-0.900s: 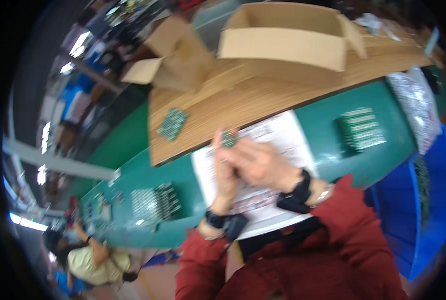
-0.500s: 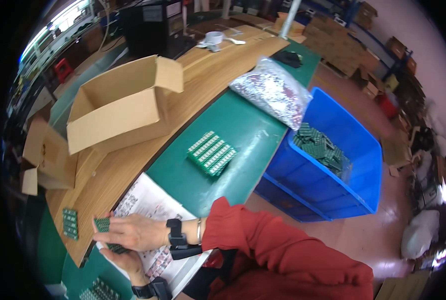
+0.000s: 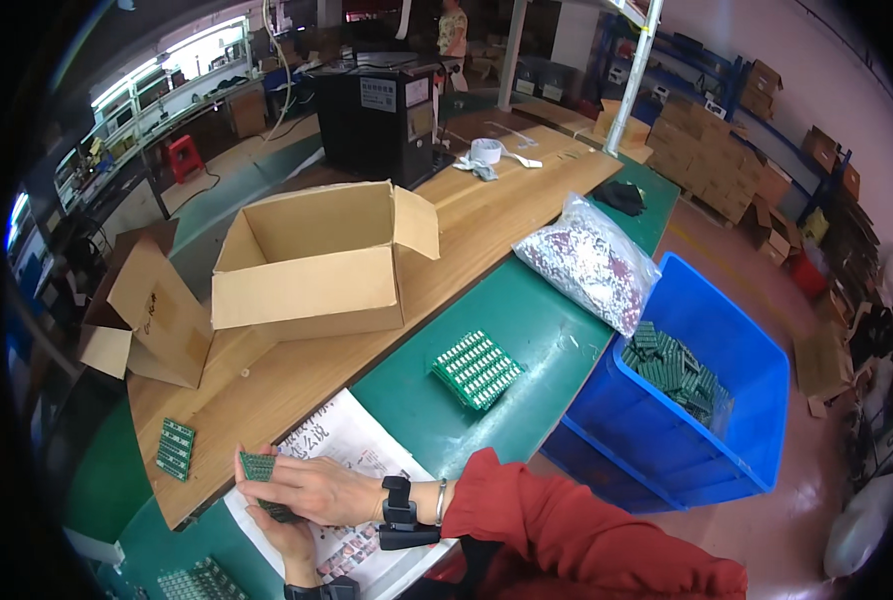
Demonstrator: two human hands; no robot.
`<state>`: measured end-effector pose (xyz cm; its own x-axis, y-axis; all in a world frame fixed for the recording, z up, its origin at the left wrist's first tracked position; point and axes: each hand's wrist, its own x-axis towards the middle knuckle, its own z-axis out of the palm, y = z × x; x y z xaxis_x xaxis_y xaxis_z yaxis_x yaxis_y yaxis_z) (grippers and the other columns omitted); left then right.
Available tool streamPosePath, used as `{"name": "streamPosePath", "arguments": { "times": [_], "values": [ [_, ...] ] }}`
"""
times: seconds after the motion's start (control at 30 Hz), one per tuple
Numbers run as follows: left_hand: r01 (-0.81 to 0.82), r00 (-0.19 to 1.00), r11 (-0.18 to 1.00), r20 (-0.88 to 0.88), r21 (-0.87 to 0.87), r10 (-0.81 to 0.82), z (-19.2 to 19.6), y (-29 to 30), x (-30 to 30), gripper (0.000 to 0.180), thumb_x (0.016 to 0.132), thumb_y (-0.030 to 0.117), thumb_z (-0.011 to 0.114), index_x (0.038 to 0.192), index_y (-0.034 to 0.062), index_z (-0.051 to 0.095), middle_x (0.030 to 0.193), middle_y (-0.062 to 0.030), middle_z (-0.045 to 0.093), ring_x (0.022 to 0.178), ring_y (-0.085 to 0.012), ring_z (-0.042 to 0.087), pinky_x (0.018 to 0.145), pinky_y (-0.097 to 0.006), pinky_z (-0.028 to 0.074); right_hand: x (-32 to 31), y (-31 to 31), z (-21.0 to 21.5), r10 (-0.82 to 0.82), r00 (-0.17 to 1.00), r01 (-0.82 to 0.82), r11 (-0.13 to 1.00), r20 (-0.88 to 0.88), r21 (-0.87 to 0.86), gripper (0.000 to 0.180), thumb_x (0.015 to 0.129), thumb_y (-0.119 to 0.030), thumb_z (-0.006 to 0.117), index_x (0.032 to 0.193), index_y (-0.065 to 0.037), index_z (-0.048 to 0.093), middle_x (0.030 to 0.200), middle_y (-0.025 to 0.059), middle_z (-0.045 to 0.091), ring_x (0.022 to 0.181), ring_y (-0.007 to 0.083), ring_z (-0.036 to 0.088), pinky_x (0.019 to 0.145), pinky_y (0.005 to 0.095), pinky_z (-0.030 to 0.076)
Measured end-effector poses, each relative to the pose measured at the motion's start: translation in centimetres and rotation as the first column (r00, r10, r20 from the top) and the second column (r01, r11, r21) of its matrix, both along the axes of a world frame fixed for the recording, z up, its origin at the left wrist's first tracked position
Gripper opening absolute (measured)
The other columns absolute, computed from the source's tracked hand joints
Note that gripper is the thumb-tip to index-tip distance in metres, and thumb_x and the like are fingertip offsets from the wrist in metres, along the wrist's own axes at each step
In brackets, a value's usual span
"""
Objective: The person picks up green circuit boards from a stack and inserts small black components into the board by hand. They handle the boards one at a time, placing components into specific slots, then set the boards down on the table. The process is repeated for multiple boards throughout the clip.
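Note:
Between my two hands is a green circuit board, partly covered by fingers, above a printed newspaper sheet. My right hand lies across it with its fingers closed over the face. Below, my left hand grips the board's lower side, its fingers partly hidden. A single green board lies on the wooden strip to the left. Several more boards sit at the lower left edge. To the right of the newspaper, a neat stack of boards with pale components rests on the green tabletop.
An open cardboard box and a smaller carton stand on the wooden strip. A silvery plastic bag lies at the green table's edge. Beside the table, a blue bin holds many boards. A dark cabinet stands behind.
The whole view has shifted, so the table and boxes appear farther right and lower, with more of the room showing. Both hands still hold the board, with little change in grip.

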<state>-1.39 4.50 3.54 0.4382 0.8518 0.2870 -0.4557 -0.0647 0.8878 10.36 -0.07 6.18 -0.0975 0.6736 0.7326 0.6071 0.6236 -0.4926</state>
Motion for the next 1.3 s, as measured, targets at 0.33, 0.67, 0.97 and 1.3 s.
{"name": "streamPosePath", "arguments": {
  "times": [0.33, 0.67, 0.97, 1.3],
  "values": [
    [0.011, 0.976, 0.912, 0.203, -0.410, 0.080, -0.6, 0.4, -0.9, 0.064, 0.095, 0.052, 0.034, 0.142, 0.0085, 0.030, 0.140, -0.0072, 0.036, 0.129, -0.0228, 0.034, 0.109, -0.036, 0.026, 0.2, -0.5, 0.1, -0.069, 0.994, 0.079, 0.989, -0.085, 0.121, 0.045, 0.076, -0.007, 0.060, 0.120, -0.006, 0.050, 0.095, 0.0127, 0.056, 0.087, 0.0300, 0.057, 0.074, 0.0385, 0.052],
    [-0.053, 0.998, 0.992, -0.022, -0.112, 0.050, 3.3, -3.1, 1.3, 0.050, 0.094, 0.049, 0.039, 0.118, 0.0066, 0.049, 0.118, -0.0093, 0.050, 0.118, -0.0236, 0.042, 0.104, -0.038, 0.031, -0.8, 0.9, -1.6, -0.094, 0.993, 0.106, 0.977, -0.073, 0.185, 0.026, 0.077, -0.011, 0.058, 0.102, -0.010, 0.051, 0.080, 0.0081, 0.054, 0.081, 0.0300, 0.056, 0.054, 0.0408, 0.045],
    [0.252, 0.783, 0.787, 0.597, -0.563, 0.176, -3.4, 4.2, -2.8, 0.033, 0.085, 0.036, 0.063, 0.105, 0.0103, 0.056, 0.104, -0.0026, 0.051, 0.107, -0.0156, 0.043, 0.091, -0.031, 0.035, -0.4, 1.1, -1.4, -0.039, 0.999, 0.043, 0.985, -0.027, 0.168, 0.034, 0.078, -0.014, 0.058, 0.112, -0.013, 0.052, 0.083, 0.0090, 0.052, 0.087, 0.0306, 0.053, 0.060, 0.0414, 0.046],
    [0.224, 0.823, 0.826, 0.555, -0.517, 0.124, -0.2, 0.3, 0.0, 0.025, 0.082, 0.032, 0.068, 0.092, 0.0129, 0.056, 0.091, -0.0002, 0.045, 0.096, -0.0116, 0.043, 0.079, -0.027, 0.037, -0.1, 0.4, -1.9, -0.028, 0.999, 0.029, 0.999, -0.022, 0.045, 0.034, 0.071, -0.010, 0.062, 0.104, -0.013, 0.054, 0.099, 0.0101, 0.057, 0.096, 0.0304, 0.055, 0.062, 0.0408, 0.050]
  ]
}}
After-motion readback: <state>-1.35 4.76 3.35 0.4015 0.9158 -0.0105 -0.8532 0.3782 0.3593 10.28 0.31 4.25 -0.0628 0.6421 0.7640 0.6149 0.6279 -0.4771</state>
